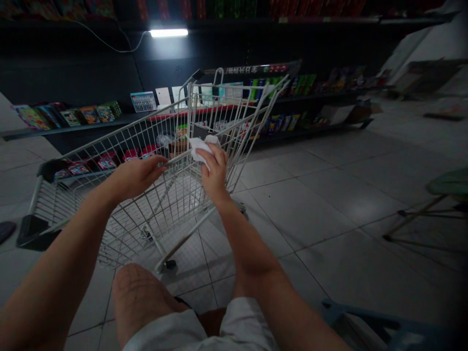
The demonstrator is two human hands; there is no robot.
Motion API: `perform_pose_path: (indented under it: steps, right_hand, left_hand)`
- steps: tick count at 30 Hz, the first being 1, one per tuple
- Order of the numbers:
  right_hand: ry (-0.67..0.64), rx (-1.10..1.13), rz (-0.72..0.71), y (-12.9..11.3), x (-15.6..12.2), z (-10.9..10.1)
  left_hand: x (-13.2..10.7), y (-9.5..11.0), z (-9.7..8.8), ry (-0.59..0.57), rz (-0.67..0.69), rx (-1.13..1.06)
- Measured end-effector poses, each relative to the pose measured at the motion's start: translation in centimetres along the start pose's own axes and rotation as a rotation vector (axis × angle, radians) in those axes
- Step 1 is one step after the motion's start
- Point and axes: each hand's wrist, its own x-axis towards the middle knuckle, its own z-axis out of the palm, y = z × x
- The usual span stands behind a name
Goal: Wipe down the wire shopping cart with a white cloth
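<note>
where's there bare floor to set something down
Bare floor tiles lie between the shopping cart and the green seat at right. Crowded: the shelf lined with packaged goods, and the cart around the left hand and right hand.

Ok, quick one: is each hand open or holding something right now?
Left hand: seems closed on the shopping cart's top rim; its fingertips are partly hidden.
Right hand: closed, holding a crumpled white cloth or tissue.

White Chinese characters, too blurred to read surely, stand on the long dark handle bar (pixel 252 68) of the silver wire-metal shopping cart (pixel 179 159); print on the small colourful cardboard boxes (pixel 89 115) is illegible.
</note>
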Motion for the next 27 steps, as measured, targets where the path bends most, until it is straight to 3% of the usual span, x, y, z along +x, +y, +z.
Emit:
perform_pose_path:
  steps: [3, 8, 10, 11, 13, 17, 20, 23, 27]
  right_hand:
    - [-0.097, -0.028, 0.024, 0.0, -2.0, 2.0]
    - [-0.285, 0.055, 0.039, 1.2, -13.7, 4.3]
    - [-0.326, 0.098, 0.020, 1.8, -16.0, 3.7]
    - [-0.329, 0.110, 0.009, 2.1, -16.0, 3.2]
    - [-0.252, 0.107, 0.010, 2.7, -13.4, 1.8]
    - [0.078, 0.051, 0.040, 3.5, -2.7, -0.4]
    - [0.137, 0.026, 0.028, 3.6, 2.0, -0.1]
    - [0.075, 0.017, 0.034, 3.8, -0.6, 1.7]
    - [-0.113, 0.033, 0.066, 4.1, -10.2, 4.1]
  left_hand:
    - [2.6, 2.6, -0.1, -0.009, -0.013, 0.147]
    - [5.3, 3.9, 1.3, 0.010, -0.054, 0.204]
    - [5.4, 3.8, 1.6, 0.004, -0.038, 0.193]
    - [5.4, 3.7, 1.6, -0.004, -0.034, 0.189]
    - [5.3, 3.5, 1.5, -0.020, -0.032, 0.186]
    - [5.0, 3.3, 1.2, -0.011, -0.015, 0.200]
    - [4.8, 3.0, 1.2, -0.001, 0.000, 0.206]
    - [4.4, 2.8, 1.3, -0.009, -0.003, 0.201]
    - [3.9, 2.4, 1.3, 0.010, 0.020, 0.194]
